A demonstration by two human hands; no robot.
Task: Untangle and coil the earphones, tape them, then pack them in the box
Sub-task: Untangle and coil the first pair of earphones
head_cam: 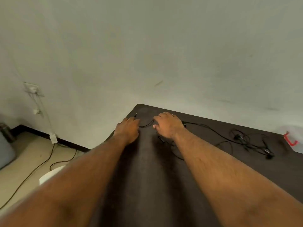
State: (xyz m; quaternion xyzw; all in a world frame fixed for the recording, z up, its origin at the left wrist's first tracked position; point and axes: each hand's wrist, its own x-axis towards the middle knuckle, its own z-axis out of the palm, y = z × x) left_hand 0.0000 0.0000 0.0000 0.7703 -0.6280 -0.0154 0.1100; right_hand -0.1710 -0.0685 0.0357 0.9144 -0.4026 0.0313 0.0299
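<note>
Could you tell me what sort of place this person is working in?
Probably a plain indoor workroom or office corner: a dark table against a bare pale wall, a wall socket with cables trailing on the floor, and tangled black earphones laid out.

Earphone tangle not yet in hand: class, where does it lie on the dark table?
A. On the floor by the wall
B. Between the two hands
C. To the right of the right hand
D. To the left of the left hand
C: the loose black earphone tangle lies on the table to the right of the right hand, toward the red-marked object.
</note>
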